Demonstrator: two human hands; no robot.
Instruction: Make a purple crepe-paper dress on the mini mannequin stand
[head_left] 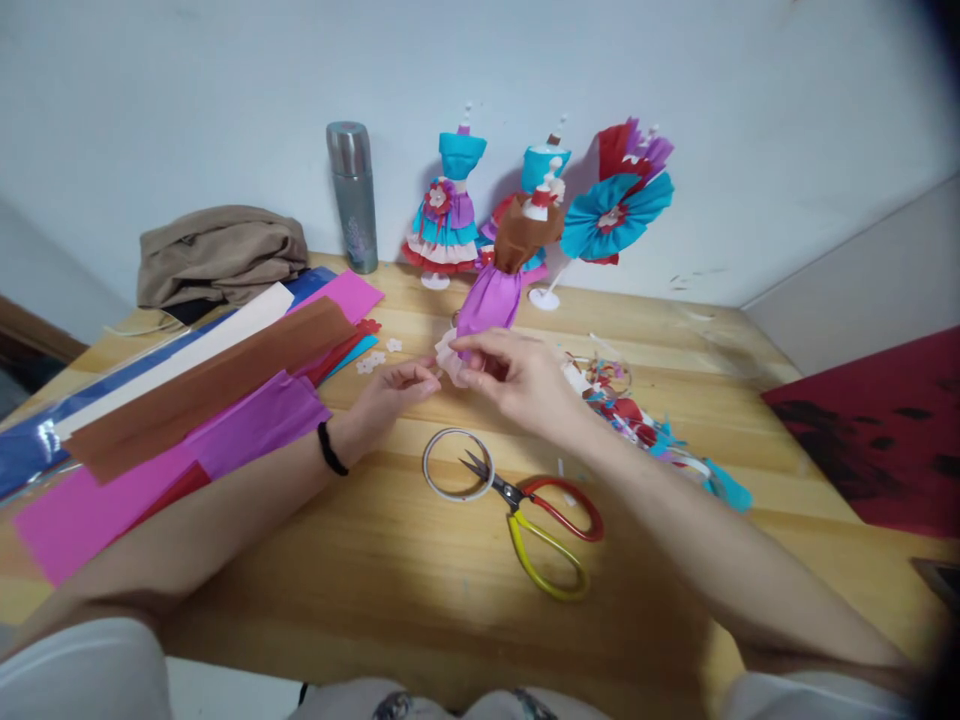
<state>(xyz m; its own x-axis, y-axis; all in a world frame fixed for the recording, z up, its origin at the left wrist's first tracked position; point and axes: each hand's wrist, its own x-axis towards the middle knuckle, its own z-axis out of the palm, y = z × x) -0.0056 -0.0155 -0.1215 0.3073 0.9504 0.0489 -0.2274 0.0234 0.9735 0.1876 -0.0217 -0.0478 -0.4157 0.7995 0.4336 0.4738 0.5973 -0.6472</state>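
A small mannequin wears a brown crepe-paper top [517,235] and a purple paper skirt [491,300], and leans over the table. My right hand [521,380] pinches a ruffled strip of white crepe paper [450,360] against the skirt's lower end. Just left of that strip is my left hand [397,395], its fingers curled in and fingertips close to the paper's edge. Whatever the left fingertips may hold is too small to make out. Scissors [517,500] with one red and one yellow handle lie below the hands, blades over a roll of tape [427,468].
Dressed mannequins stand by the wall, one in a tiered skirt [442,245], another with a blue paper fan [637,215]. A thermos [352,200] and brown cloth [225,250] are at back left. Brown paper sheets [225,385] lie left, paper scraps [645,425] right.
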